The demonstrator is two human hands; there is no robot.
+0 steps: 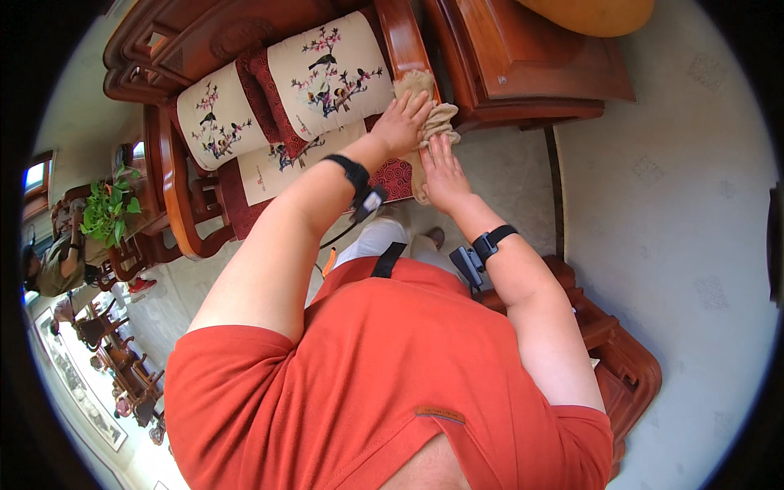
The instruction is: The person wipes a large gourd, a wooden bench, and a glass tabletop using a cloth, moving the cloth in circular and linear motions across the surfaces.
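Observation:
A crumpled beige cloth (pixel 440 122) lies over the polished wooden armrest (pixel 401 37) of a carved settee. My left hand (pixel 401 124) rests flat on the cloth, fingers extended and slightly apart. Just below and to the right, my right hand (pixel 446 174) has its straight fingertips against the cloth's folds, and part of the cloth hangs beside its palm. Both palms face down, so their undersides are hidden. Beside the armrest, cream cushions (pixel 331 73) with bird and blossom prints lean on the settee's backrest, above a red patterned seat pad (pixel 392 174).
A wooden side cabinet (pixel 551 67) stands close to the armrest's right, near a pale wall (pixel 667 202). Another carved wooden seat (pixel 631 373) is at lower right. A potted plant (pixel 110 208) and a seated person (pixel 58 263) are at far left.

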